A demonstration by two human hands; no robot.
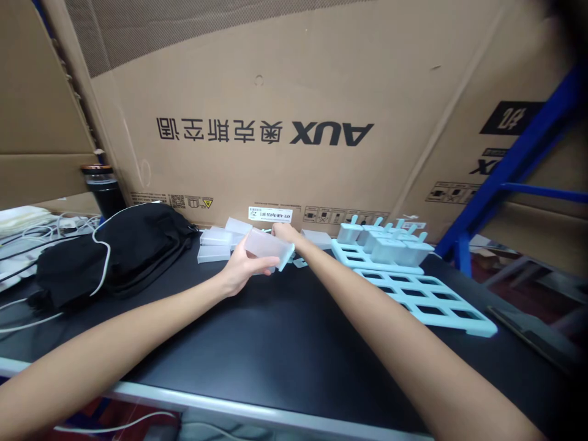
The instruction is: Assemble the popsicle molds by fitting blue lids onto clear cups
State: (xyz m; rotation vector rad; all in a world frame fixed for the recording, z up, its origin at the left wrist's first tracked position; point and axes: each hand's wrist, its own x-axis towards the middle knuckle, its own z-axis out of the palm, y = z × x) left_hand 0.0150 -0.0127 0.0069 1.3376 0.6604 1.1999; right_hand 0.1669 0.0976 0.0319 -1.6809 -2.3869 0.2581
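Note:
My left hand [242,269] is wrapped round a frosted translucent plastic mould cup [269,247], held tilted just above the black table [285,343]. My right hand [285,232] reaches past it to the cup's far end, its fingers closed there; what they pinch is hidden. More frosted cups [215,244] lie in a loose pile just behind and to the left. To the right lies a pale blue ice-pop tray frame [425,300] with empty rectangular holes, and several filled moulds with blue stick handles [386,242] stand in its far end.
A black bag [124,254] with a white cable over it lies at the left, beside a dark tumbler [103,190]. A large cardboard box [294,104] walls off the back. A blue metal rack post [519,156] rises at the right. The table's metal front edge [229,407] is near.

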